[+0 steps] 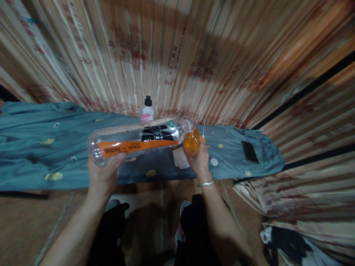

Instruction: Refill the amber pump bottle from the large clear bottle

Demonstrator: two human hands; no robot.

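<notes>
My left hand point(104, 179) is wrapped round the lower part of a large clear plastic bottle point(135, 138) with an orange, silver and black label. The bottle lies almost level in the air, its neck pointing right. My right hand point(201, 162), with a silver bangle at the wrist, grips a small amber container point(192, 142). The bottle's mouth meets or nearly meets that container; whether liquid is passing between them I cannot tell. Behind the large bottle stands a smaller clear bottle point(148, 111) with a black cap and pink label.
A table covered by a green patterned cloth point(55, 155) runs across the view. On it lie a white scalloped sheet point(181, 159), a round white cap point(214, 162) and a black phone point(250, 152). A thin white nozzle point(204, 130) rises behind my right hand. Pleated curtains point(166, 55) hang behind.
</notes>
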